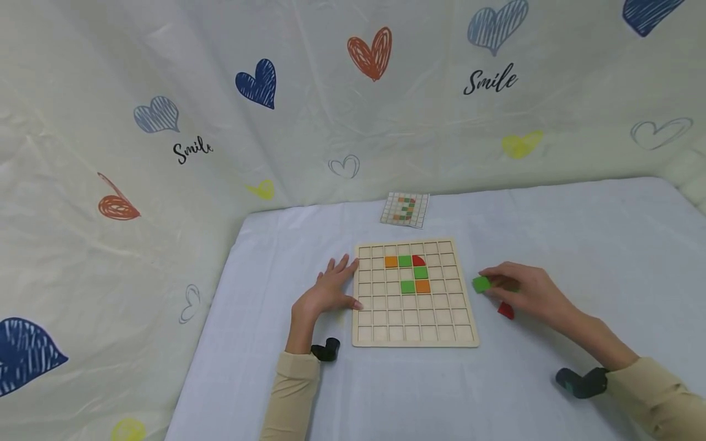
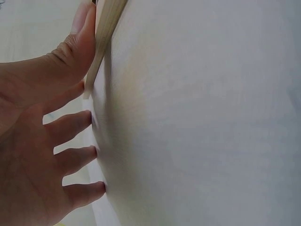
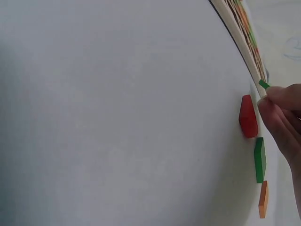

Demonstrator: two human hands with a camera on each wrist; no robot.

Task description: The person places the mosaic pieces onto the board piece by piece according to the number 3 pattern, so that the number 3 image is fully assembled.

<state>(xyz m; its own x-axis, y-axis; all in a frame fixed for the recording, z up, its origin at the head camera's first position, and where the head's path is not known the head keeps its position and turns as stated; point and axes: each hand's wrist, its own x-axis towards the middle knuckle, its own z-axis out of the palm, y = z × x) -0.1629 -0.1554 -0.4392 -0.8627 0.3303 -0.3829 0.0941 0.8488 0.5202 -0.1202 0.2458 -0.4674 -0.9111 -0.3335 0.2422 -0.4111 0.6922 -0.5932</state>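
Observation:
My right hand (image 1: 526,291) pinches a green square tile (image 1: 482,284) between thumb and fingertips, just right of the wooden grid board (image 1: 386,335). Below that hand a red tile (image 1: 505,310) lies on the cloth; the right wrist view also shows a second green tile (image 3: 260,160) and an orange tile (image 3: 264,199) in a row with it. With fingers spread, my left hand (image 1: 329,289) touches the board's left edge with its thumb and index finger. On the board, orange tiles (image 1: 391,262), green tiles (image 1: 420,272) and a red rounded tile (image 1: 418,261) sit in cells of the upper part.
Behind the board lies a printed pattern card (image 1: 393,215) with a coloured figure on a grid. White cloth (image 1: 413,392) covers the table, and a curtain with printed hearts (image 1: 309,135) hangs behind it.

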